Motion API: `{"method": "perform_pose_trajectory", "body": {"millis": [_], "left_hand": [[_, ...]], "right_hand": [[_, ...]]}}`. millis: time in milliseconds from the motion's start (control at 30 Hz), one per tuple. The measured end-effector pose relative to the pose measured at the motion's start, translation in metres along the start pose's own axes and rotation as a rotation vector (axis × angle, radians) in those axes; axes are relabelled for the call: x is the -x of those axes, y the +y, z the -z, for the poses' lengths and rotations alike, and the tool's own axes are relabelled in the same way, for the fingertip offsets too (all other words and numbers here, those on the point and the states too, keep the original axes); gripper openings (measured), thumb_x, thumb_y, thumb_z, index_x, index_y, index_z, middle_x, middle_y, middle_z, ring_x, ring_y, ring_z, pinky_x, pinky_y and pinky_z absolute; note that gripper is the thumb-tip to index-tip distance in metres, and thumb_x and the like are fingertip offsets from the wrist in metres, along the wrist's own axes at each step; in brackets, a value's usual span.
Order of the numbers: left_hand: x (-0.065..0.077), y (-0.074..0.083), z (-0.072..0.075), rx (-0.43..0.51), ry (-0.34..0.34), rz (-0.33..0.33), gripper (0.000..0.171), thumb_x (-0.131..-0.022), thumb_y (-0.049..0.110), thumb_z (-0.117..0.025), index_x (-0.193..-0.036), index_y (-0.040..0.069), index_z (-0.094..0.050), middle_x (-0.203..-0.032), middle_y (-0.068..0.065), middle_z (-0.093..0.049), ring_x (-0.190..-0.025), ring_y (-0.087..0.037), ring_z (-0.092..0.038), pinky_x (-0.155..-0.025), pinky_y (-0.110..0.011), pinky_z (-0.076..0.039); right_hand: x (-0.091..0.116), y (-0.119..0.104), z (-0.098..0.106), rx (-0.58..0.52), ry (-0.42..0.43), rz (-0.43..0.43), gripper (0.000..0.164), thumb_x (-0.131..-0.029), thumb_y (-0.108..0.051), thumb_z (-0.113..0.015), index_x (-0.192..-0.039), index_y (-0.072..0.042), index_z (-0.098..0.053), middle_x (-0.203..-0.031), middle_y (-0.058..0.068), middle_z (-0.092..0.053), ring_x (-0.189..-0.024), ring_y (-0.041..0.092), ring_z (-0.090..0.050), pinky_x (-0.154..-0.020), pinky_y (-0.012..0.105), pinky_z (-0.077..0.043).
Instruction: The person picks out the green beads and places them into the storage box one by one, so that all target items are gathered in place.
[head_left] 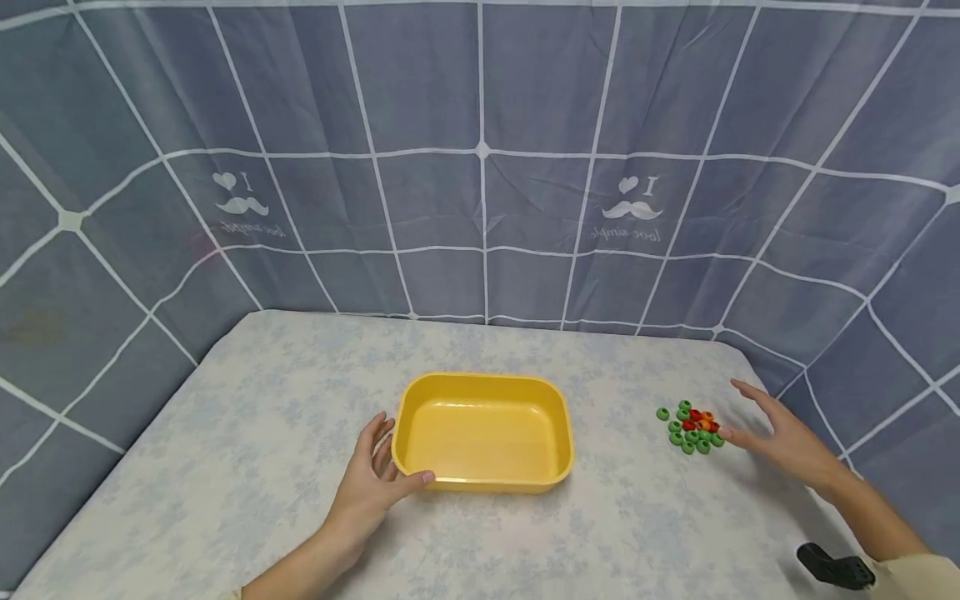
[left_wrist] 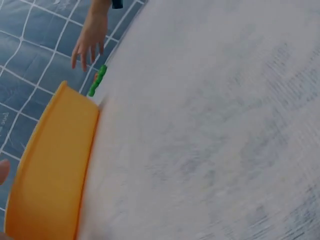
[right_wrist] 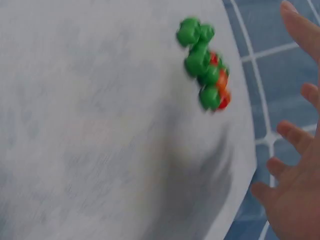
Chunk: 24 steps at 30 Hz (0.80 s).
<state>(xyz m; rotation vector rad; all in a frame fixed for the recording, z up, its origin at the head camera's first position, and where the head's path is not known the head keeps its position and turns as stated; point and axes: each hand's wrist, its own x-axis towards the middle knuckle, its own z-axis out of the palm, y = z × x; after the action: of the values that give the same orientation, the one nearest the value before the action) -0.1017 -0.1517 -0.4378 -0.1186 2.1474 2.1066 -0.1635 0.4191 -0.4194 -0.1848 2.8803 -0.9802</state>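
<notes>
In the head view a yellow plastic tray [head_left: 480,486] sits on the table, deep and rectangular with rounded corners. My left hand [head_left: 367,487] holds its near left corner, thumb at the front rim and fingers along the left side. To the right lies a small cluster of round beads [head_left: 690,437], green, red and orange, with holes in them. Just right of the beads hovers my right hand [head_left: 791,446], fingers spread and nothing held. From the right wrist view, the hand [right_wrist: 295,185] is apart from the beads [right_wrist: 197,60], its shadow falling on the table.
A pale blue-and-white patterned cloth [head_left: 600,533] covers the table. Grey-blue curtains [head_left: 420,100] with white grid lines enclose the back and sides. A black device [head_left: 836,568] sits at my right wrist.
</notes>
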Motion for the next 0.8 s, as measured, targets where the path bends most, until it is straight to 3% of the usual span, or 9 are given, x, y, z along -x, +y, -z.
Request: {"method": "perform_pose_trajectory", "body": {"millis": [133,333,567,800], "left_hand": [[0.002,-0.007,-0.002,0.116,0.017,0.034,0.103,-0.085,0.005,-0.086,-0.162,0.01,-0.019,-0.168,-0.012,-0.02,-0.147,-0.03,-0.037,-0.106,-0.029,-0.049],[0.002,-0.009,-0.001,0.149,0.02,0.022,0.093,-0.086,0.003,-0.084,-0.159,0.011,-0.026,-0.166,-0.013,-0.026,-0.144,-0.032,-0.042,-0.103,-0.027,-0.051],[0.002,-0.009,-0.001,0.151,0.009,0.021,0.091,-0.087,0.001,-0.083,-0.158,0.01,-0.027,-0.164,-0.012,-0.027,-0.143,-0.031,-0.043,-0.103,-0.027,-0.051],[-0.001,-0.008,-0.005,0.167,-0.006,0.018,0.091,-0.087,-0.001,-0.083,-0.158,0.011,-0.027,-0.164,-0.009,-0.027,-0.142,-0.031,-0.045,-0.103,-0.028,-0.052]], "right_hand": [[0.004,0.016,-0.01,-0.06,-0.038,-0.01,0.09,-0.099,-0.03,-0.072,-0.165,-0.003,-0.017,-0.162,0.038,-0.014,-0.14,0.069,-0.014,-0.095,0.087,-0.027],[0.007,0.031,-0.025,-0.066,-0.031,0.008,0.082,-0.097,-0.026,-0.076,-0.157,0.007,-0.031,-0.154,0.041,-0.027,-0.139,0.067,-0.019,-0.103,0.081,-0.026],[0.003,0.039,-0.037,0.042,0.068,0.061,0.06,-0.093,-0.028,-0.08,-0.136,0.007,-0.059,-0.146,0.036,-0.039,-0.134,0.061,-0.032,-0.1,0.077,-0.034],[-0.002,0.045,-0.045,0.101,0.189,0.064,0.042,-0.094,-0.026,-0.079,-0.119,0.006,-0.068,-0.141,0.032,-0.047,-0.131,0.059,-0.038,-0.097,0.074,-0.038]]}}
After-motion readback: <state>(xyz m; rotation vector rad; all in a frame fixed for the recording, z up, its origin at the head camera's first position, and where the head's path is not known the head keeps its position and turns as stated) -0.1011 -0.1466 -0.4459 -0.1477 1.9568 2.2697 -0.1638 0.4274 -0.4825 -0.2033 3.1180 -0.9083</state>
